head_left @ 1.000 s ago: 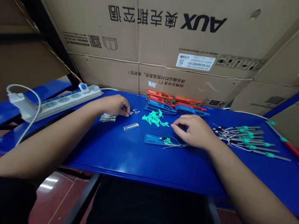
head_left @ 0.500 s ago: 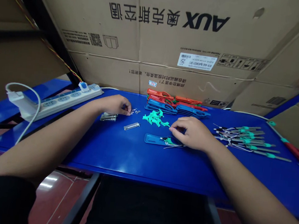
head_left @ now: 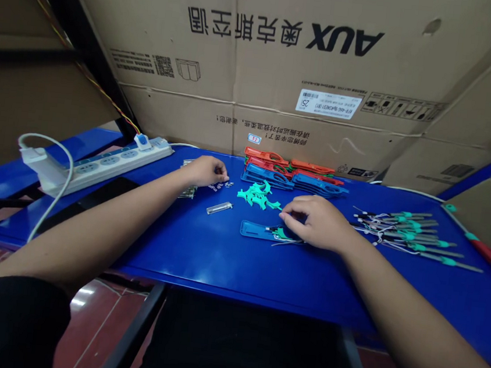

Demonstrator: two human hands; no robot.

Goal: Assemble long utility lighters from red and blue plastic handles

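Observation:
My left hand is closed in a pinch at a scatter of small metal parts; whatever its fingertips hold is too small to make out. My right hand is also pinched, its fingertips beside the end of one green plastic piece in a loose pile; I cannot tell whether it grips that piece. Below the right hand lies a blue plastic casing, partly hidden, with a green piece and wires in it. A clear-and-metal strip part lies between the hands.
Stacked red casings and blue casings stand at the back. Wired metal rods with green collars lie right. A power strip and a dark flat object are left. A cardboard box stands behind the blue table.
My left hand has shifted right and slightly away from me over the small metal parts, uncovering more of the stacked strips' far end. The right hand keeps its pose; the view has shifted slightly.

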